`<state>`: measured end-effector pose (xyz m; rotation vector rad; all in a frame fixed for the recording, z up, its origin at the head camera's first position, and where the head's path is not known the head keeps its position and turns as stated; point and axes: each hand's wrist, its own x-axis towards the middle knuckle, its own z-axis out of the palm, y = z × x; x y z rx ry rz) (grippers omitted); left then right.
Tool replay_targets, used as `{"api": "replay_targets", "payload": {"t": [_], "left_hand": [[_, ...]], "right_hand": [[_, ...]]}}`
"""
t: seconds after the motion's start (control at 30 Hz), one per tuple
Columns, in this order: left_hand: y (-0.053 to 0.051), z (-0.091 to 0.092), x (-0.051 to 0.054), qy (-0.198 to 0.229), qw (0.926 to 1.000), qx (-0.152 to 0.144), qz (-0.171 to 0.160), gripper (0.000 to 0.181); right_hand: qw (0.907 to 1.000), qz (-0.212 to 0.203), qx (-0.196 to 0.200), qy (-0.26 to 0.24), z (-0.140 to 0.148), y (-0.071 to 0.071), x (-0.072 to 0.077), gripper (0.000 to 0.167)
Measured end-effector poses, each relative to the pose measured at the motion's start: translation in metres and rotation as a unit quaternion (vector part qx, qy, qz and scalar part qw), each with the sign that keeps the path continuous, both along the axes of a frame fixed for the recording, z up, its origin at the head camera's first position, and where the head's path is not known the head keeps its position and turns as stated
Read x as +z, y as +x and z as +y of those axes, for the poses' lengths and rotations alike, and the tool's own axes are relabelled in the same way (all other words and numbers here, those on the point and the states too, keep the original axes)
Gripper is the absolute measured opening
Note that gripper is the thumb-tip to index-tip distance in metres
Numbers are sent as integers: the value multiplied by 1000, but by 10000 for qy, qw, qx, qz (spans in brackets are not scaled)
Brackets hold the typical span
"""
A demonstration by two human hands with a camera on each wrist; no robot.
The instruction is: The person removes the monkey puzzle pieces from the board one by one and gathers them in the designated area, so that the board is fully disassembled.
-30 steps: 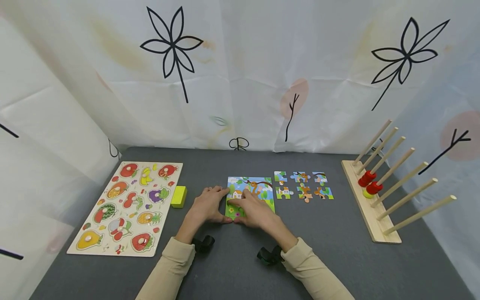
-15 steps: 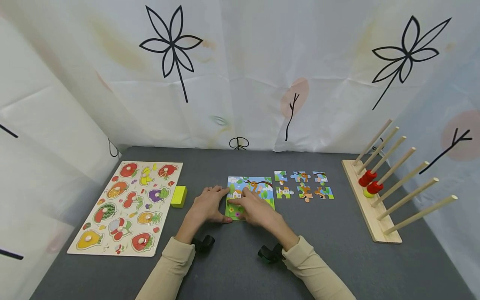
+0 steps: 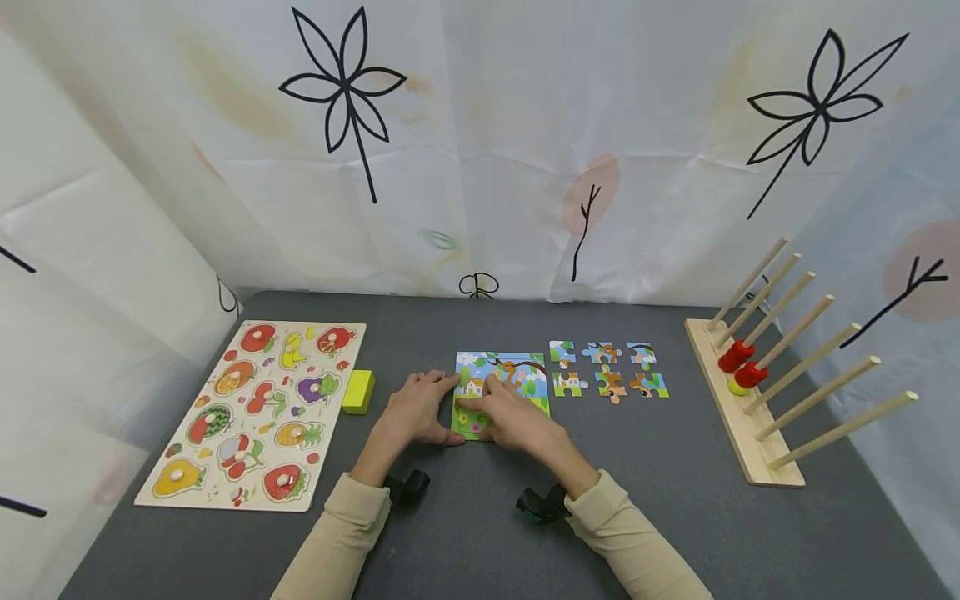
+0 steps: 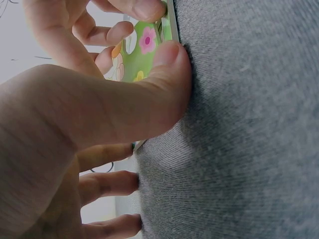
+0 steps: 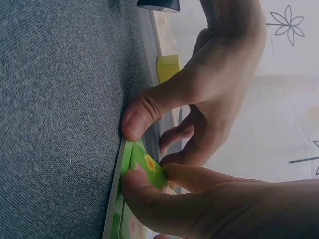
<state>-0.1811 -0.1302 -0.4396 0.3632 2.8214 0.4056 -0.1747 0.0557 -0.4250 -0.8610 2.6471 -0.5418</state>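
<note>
A jigsaw board [image 3: 534, 385] with a house and an animal in its picture lies flat on the grey table. My left hand [image 3: 417, 412] rests at its left side, with the thumb on the near left corner and relaxed fingers along the edge and table. My right hand [image 3: 517, 421] reaches over the board, covering its near right part. In the right wrist view, its thumb and index finger pinch a green flowered puzzle piece [image 5: 151, 164], which sits tilted above the board's rim. The left wrist view shows this piece [image 4: 142, 55] beside the left thumb.
Several loose puzzle pieces [image 3: 567, 384] lie in two rows to the right of the board. A fruit peg board [image 3: 251, 454] and a yellow block [image 3: 358, 392] are on the left. On the far right stands a wooden peg rack [image 3: 738, 417] with red and yellow beads.
My right thumb has drawn back slightly to the right from the board's near edge. The left hand and the loose pieces stay put.
</note>
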Motion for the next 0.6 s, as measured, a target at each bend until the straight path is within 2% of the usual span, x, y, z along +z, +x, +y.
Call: {"api": "replay_targets", "payload": {"t": [0.23,0.43,0.6], "left_hand": [[-1,0,0,9,10000,-23,10,96],[-1,0,0,-17,10000,-34,4,97],[-1,0,-1,-19,10000,-3,-57,97]], "right_hand": [[9998,135,48,-153,5,0,3,53],[9994,18,-24,-344,16,-1,7,48],[9991,227,103,-354,30,-2,10,49]]}}
